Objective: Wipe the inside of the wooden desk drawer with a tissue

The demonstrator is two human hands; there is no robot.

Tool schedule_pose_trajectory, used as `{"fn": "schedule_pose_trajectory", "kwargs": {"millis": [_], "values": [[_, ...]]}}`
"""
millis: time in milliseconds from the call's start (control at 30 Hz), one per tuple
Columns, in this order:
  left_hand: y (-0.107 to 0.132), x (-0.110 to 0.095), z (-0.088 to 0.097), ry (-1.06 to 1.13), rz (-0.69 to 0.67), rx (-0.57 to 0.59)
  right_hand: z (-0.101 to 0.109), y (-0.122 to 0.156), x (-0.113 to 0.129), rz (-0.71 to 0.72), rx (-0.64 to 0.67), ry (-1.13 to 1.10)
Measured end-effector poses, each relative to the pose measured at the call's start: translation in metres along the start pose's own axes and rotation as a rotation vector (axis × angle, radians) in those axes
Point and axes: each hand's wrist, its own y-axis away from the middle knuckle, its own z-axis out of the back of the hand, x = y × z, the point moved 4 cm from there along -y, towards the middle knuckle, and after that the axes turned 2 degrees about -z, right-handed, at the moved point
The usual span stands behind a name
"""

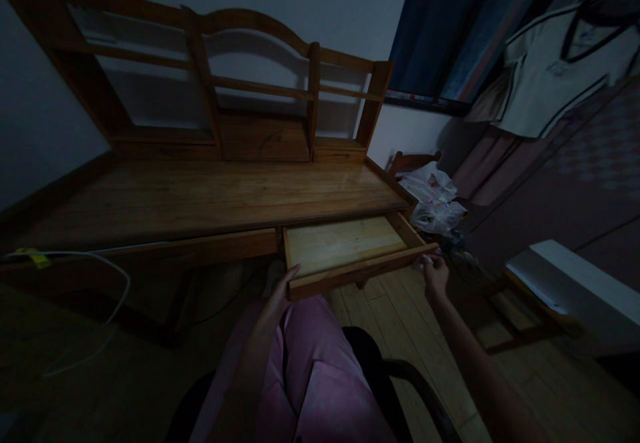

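Observation:
A wooden drawer [350,240] is pulled out from under the desktop, its pale bottom bare. My left hand [279,293] grips the drawer's front left corner, with a digit over the top edge; the rest of its fingers are hidden or dark. By the front right corner, my right hand [436,275] is closed with its fingers pinched on a small white wipe [426,260]. The dim light does not show whether the wipe is paper or cloth. It is close to the drawer's end, and I cannot tell whether it touches.
The wooden desk [240,193] carries a shelf hutch [200,83]. Plastic bags [433,190] lie on a chair to its right. A white cable [127,283] loops at the left. A stool [530,303] with a white box [585,283] stands at the right. A black chair arm [415,376] is beside my legs.

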Motion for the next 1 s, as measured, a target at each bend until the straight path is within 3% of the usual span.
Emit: {"fn": "schedule_pose_trajectory", "kwargs": {"millis": [367,633,800,1000], "values": [[-0.003,0.0,-0.002,0.018,0.013,-0.001,-0.042,0.102,-0.002,-0.117,0.172,-0.17],[0.003,-0.003,-0.004,0.014,0.004,-0.009,-0.066,0.173,0.013,-0.211,0.288,-0.31],[0.004,-0.003,-0.006,0.007,0.002,-0.003,-0.089,0.226,0.021,-0.412,0.413,-0.41],[0.001,0.0,-0.006,0.006,0.007,0.023,-0.121,0.292,0.047,-0.739,0.658,-0.557]]}}
